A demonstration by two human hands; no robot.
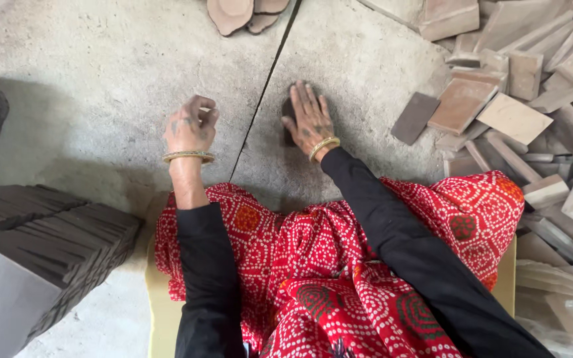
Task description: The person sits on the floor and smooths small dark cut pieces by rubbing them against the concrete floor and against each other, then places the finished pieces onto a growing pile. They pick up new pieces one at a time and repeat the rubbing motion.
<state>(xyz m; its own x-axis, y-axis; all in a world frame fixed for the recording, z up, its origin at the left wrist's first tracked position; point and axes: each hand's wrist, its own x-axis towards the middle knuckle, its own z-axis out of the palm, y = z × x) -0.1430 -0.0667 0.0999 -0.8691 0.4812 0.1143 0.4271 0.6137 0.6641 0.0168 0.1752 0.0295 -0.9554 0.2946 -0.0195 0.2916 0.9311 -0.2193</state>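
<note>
Fingers of the right hand (310, 118) are lying flat, pressing a dark slab (288, 119) onto the floor (101, 86); the left hand (190, 126) is hovering loosely curled, empty. Stacked slabs (48, 232) are sitting left; a tile heap (532, 79) is waiting right.

We find open concrete floor (101, 79) ahead of the left hand (190, 127), crossed only by a thin crack (263, 93). To the right, a heap of loose tiles (532, 86) blocks passage just beyond the right hand (310, 119). Dark stacked tiles (54, 232) close off the left side.
</note>
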